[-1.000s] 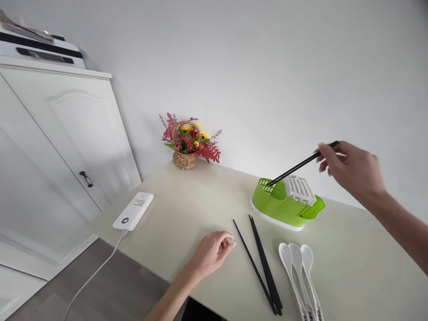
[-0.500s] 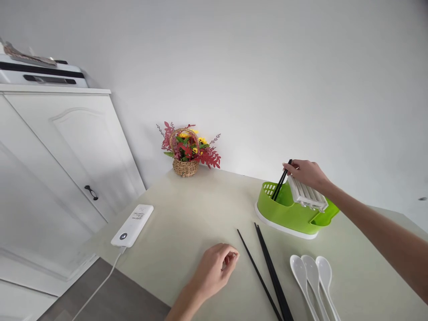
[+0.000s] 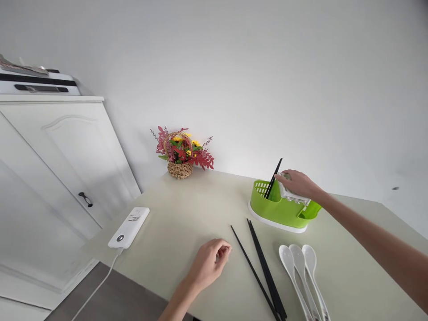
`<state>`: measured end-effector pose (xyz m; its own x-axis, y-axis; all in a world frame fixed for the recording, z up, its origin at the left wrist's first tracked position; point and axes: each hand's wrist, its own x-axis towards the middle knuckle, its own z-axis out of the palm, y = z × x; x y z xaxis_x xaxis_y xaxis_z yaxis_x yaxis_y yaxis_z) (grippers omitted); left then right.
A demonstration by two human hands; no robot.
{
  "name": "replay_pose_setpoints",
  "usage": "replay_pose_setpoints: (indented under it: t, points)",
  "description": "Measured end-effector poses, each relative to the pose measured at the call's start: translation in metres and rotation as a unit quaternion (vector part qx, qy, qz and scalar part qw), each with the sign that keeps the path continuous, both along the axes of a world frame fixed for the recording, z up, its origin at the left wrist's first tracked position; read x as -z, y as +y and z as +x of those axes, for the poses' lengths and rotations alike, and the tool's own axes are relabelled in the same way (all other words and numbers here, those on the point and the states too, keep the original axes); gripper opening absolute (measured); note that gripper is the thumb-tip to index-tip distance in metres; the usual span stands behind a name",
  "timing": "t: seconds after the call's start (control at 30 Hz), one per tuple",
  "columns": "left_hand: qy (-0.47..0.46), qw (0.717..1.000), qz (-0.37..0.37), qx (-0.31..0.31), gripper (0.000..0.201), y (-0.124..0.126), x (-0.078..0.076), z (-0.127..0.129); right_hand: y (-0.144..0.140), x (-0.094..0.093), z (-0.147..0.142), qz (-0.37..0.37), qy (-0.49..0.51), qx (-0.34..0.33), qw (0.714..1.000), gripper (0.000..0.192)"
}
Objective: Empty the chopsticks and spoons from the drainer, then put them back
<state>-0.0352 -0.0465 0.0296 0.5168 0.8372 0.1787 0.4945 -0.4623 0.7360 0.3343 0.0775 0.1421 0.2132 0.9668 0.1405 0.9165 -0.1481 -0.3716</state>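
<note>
Nearest, at six o'clock, the left hand rests on the pale beige tabletop with its fingers curled loosely inward, gripping nothing. Just beside it at three o'clock lie the loose black chopsticks, long thin sticks running diagonally toward the near edge, and beyond those, further toward three o'clock, three glossy white ceramic spoons lie side by side, bowls pointing away. At nine o'clock from the left hand a white rectangular power bank sits near the table edge with a white cable trailing down. Further out, the lime-green plastic cutlery drainer stands on its white tray; the right hand rests over its white slotted insert, fingers bent down onto it. Standing black chopsticks lean in the drainer's left compartment, just beside the fingertips; whether they touch cannot be told. Farthest, at eleven o'clock, a woven wicker basket of red and yellow artificial flowers stands against the white wall.
</note>
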Motion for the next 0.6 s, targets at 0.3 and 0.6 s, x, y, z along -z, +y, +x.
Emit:
replay_pose_setpoints:
  t: [0.3, 0.6]
  points:
    - [-0.021, 1.0, 0.018, 0.006, 0.029, 0.001, 0.007, 0.0, -0.064, -0.012, -0.027, 0.123, -0.057, 0.034, 0.99, 0.065]
    - [-0.021, 1.0, 0.014, 0.006, 0.031, 0.003, 0.007, 0.002, -0.174, 0.046, -0.126, -0.169, -0.115, -0.109, 0.973, 0.028]
